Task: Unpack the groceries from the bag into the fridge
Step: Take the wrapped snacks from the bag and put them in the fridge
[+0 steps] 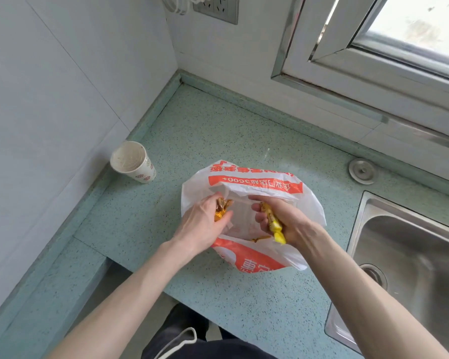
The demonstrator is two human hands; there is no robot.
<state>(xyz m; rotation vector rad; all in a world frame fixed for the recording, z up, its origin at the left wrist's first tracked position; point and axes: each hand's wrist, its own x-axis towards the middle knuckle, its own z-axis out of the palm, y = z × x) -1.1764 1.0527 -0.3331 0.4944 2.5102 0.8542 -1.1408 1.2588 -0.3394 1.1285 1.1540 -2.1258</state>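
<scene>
- Gripping a gold-wrapped sweet (pixel 221 209), the left hand (pixel 205 224) has fingers curled round it, at the left side of the bag's mouth.
- Right hand (pixel 283 221) closed round a yellow pack (pixel 274 224), thumb on top; pack's crimped end sticks out below the palm, twd the person.
- Both hands sit over the open mouth of the bag (pixel 246 182), white plastic w/ orange print, crumpled, lying on the counter (pixel 197 130).
- One more gold wrapper (pixel 259 239) shows inside the bag, near edge, betw the two wrists.
- Rest of bag contents: can't tell, plastic hides them.
- Cup (pixel 134 161), paper w/ red pattern, stands well left of the bag, close to the wall; inside looks stained, contents unclear.
- Sink (pixel 410 255), steel, right of the bag, its rim near the right forearm; drain visible.
- Round metal cap (pixel 362 171) set in the counter behind the sink.
- Window (pixel 399 47) above the back edge, upper right.
- Socket (pixel 218 7) on the wall at top, w/ a white cord coiled by it.
- Fridge not in view.
</scene>
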